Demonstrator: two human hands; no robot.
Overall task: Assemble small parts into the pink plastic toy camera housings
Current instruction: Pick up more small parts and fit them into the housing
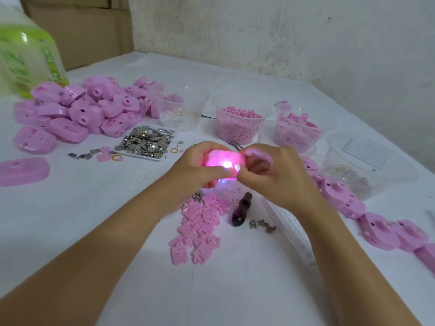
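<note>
The left hand (pixel 200 167) curls its fingers round a small pink plastic toy camera housing (pixel 221 158), held above the white table (pixel 117 231) and glowing from a bright light inside. The right hand (pixel 270 177) pinches the housing's right edge with thumb and fingertips; what it pinches there is washed out by the glow. Just below the hands lie a heap of flat pink plastic plates (pixel 200 224) and a dark purple tool handle (pixel 241 211). Beyond the hands stand a white tray of small shiny metal pieces (pixel 146 142) and a clear round tub of pink pellets (pixel 239 124). A big pile of pink housings (pixel 82 107) lies far left, and a row of pink housings (pixel 376 227) runs along the right
</note>
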